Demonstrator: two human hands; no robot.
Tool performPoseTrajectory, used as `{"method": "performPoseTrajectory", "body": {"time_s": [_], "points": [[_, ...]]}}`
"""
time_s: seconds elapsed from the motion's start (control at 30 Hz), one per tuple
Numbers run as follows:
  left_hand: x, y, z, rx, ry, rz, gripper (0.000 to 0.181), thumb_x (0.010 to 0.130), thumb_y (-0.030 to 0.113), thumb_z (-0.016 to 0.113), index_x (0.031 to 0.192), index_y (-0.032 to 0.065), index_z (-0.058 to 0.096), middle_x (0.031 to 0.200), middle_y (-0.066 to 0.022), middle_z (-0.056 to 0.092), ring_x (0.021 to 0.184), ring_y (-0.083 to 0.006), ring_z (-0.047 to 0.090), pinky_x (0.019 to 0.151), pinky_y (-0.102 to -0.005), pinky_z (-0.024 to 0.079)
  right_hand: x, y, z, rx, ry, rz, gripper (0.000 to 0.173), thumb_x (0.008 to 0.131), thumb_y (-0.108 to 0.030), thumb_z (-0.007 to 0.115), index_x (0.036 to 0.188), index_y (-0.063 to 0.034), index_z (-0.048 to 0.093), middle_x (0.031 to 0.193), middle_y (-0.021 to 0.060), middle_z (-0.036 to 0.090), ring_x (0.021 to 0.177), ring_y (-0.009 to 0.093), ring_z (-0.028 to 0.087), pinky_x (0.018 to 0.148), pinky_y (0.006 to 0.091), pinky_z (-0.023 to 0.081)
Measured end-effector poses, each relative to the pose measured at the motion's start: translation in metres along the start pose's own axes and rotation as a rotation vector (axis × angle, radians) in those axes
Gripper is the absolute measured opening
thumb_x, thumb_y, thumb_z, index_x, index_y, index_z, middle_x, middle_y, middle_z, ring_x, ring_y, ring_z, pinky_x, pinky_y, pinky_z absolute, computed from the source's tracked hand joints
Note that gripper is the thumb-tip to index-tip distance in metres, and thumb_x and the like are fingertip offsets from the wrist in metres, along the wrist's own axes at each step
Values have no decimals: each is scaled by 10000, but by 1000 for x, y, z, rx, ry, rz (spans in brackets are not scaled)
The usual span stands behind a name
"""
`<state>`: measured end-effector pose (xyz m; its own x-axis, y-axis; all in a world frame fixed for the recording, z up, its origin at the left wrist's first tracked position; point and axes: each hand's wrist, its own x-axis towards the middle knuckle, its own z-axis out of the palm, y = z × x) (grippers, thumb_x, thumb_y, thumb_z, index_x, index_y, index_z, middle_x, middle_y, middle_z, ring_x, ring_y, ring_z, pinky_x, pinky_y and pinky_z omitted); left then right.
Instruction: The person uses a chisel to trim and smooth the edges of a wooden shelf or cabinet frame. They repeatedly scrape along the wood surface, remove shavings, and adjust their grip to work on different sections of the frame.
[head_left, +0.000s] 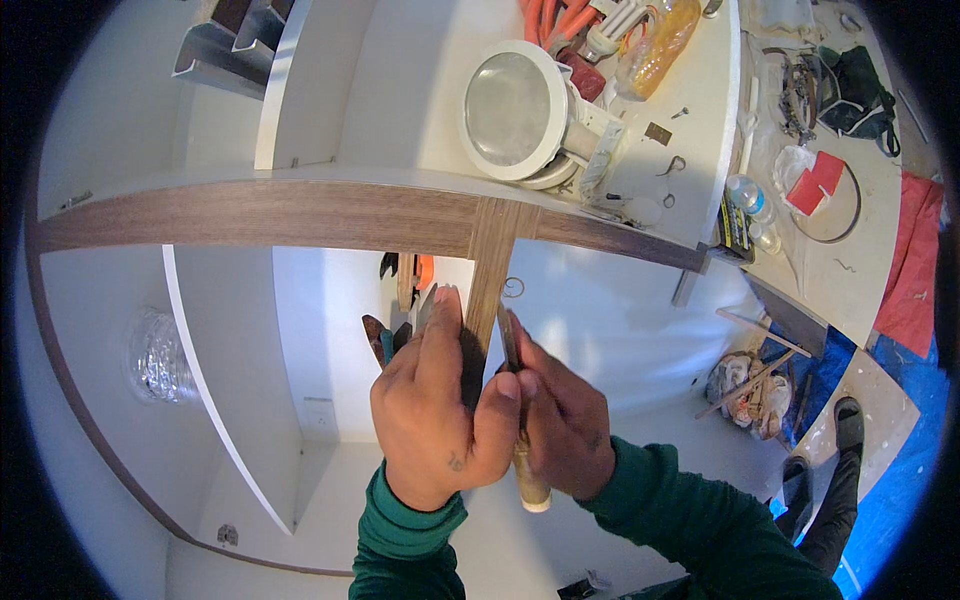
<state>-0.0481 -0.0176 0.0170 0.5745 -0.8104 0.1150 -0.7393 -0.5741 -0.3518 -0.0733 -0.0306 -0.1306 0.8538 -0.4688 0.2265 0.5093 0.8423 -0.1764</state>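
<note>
My left hand (435, 409) straddles a wood-grain cabinet stile (493, 262), its fingers along the left side and its thumb on the right, close to my right hand. In my right hand (566, 420) is a chisel (532, 484) with a pale wooden handle. The narrow metal blade points away from me and lies along the stile's right edge. A thin curled shaving (514, 287) shows beside the stile, just beyond the blade tip. The part of the stile under my left hand is hidden.
A wood-grain rail (300, 217) crosses above the hands. Beyond it are a round light fitting (514, 109) and small hardware. Tools, including an orange-marked one (424, 271), lie left of the stile. At right, wood strips stick out of a debris bag (750, 394) near a blue sheet (892, 480).
</note>
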Motion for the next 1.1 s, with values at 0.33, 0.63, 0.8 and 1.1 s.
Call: {"method": "performPoseTrajectory", "body": {"time_s": [0.33,0.63,0.8,1.1], "points": [[1,2,-2,9,-19,3,681,819,219,668,1277,-259,507,834,-300,679,748,-446,715,721,-455,595,-2,-1,-1,-46,10,52,503,1113,-173,458,1592,-35,393,1085,41,647,681,33,522,576,211,475],[1,2,-1,-11,-18,4,671,822,204,659,1276,-263,498,861,-311,680,758,-459,715,723,-459,593,6,-11,-1,21,7,88,516,1131,-209,456,1585,24,377,1107,26,610,968,69,532,879,232,470],[3,5,-2,11,-18,10,661,827,202,654,1275,-259,498,844,-299,674,735,-446,707,700,-459,586,5,-12,-2,35,-1,86,539,1131,-234,464,1594,21,358,1082,17,608,945,61,526,871,229,471],[1,2,-1,3,-9,12,683,834,235,662,1282,-255,500,818,-279,672,709,-436,697,675,-458,581,5,-12,1,10,44,145,555,1124,-282,478,1587,6,379,1090,28,633,868,57,539,781,226,482]]}}
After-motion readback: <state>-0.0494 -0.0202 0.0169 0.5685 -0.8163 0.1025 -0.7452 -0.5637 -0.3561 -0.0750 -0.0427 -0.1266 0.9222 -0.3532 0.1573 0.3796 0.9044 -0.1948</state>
